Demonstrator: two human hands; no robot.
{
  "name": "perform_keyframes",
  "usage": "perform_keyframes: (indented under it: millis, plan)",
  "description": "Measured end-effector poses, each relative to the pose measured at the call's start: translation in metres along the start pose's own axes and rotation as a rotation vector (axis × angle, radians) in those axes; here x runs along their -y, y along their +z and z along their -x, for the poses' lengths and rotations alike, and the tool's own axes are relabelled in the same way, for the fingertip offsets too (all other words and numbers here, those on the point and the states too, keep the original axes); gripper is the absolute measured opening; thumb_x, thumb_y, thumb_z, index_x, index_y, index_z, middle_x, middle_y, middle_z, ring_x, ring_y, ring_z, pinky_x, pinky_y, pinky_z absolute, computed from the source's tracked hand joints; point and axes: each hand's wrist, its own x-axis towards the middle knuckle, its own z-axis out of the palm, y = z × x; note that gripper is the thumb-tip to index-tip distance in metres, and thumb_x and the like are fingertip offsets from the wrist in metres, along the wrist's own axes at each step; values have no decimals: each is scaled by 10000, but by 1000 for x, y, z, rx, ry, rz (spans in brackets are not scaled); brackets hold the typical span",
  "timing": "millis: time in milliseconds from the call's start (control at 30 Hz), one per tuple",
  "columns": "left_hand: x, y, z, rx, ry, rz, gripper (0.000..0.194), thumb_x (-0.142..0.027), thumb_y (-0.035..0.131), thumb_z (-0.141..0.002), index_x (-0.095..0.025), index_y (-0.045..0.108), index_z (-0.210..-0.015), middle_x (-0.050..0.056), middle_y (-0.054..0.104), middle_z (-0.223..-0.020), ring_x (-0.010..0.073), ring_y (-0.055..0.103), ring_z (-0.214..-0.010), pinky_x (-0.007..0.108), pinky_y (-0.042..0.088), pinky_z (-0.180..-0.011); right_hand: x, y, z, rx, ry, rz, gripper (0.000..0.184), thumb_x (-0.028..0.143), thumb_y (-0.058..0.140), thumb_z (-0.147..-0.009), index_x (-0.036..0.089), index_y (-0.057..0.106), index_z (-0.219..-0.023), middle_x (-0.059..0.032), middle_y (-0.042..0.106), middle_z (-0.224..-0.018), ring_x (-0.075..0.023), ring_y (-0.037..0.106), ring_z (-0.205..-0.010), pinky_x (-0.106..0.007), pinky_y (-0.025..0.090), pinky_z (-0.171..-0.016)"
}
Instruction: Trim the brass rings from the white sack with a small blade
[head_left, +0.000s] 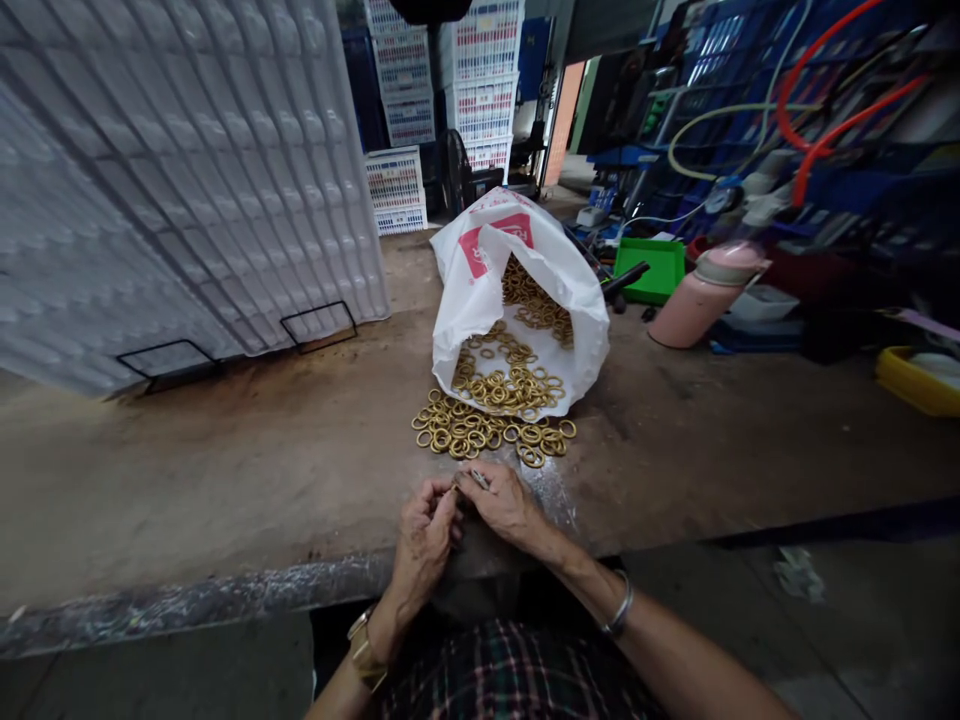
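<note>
A white plastic bag (pixel 480 300) with red print lies open on the worn workbench (pixel 225 470). Several brass rings (pixel 491 425) spill out of its mouth in a heap. My left hand (pixel 424 540) and my right hand (pixel 504 503) meet at the bench's near edge, just in front of the heap. Both are closed in a pinch. A small metal piece (pixel 478 479) shows at the fingertips of my right hand. What my left hand holds is too small to make out. A gold watch is on my left wrist and a silver bangle on my right.
A tall stack of clear moulded trays (pixel 172 170) leans at the back left. A pink flask (pixel 705 295) and a green tray (pixel 652 268) stand at the back right. A yellow bin (pixel 919 380) is at the far right. White crates (pixel 442 100) and coloured hoses fill the background.
</note>
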Motion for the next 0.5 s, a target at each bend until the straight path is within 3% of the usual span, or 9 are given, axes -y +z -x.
perform_keyframes:
  millis: [167,333,500]
  plan:
    - [-5,-4,4,59,-112,115,361,-503,581,-706,-157,510,-780,-34,550,-571,63,468,-404,166,358,-371,0,4,1,36,8,-53,279,314,423,-821,162,514,-605,49,431,-518,-81,372,-499,-202,282,-484]
    - [-1,-8,5,147,-132,272,332,-473,585,-733,-159,503,-799,-20,576,-632,62,480,-440,165,371,-384,1,6,2,40,-18,-89,287,303,404,-814,176,427,-558,52,403,-507,-83,375,-502,-205,305,-504]
    - [1,-11,7,154,-124,331,310,-445,596,-742,-147,526,-790,-14,566,-651,59,474,-470,163,378,-402,3,6,2,50,-39,-94,284,298,407,-818,171,454,-569,43,438,-518,-86,399,-512,-201,321,-508]
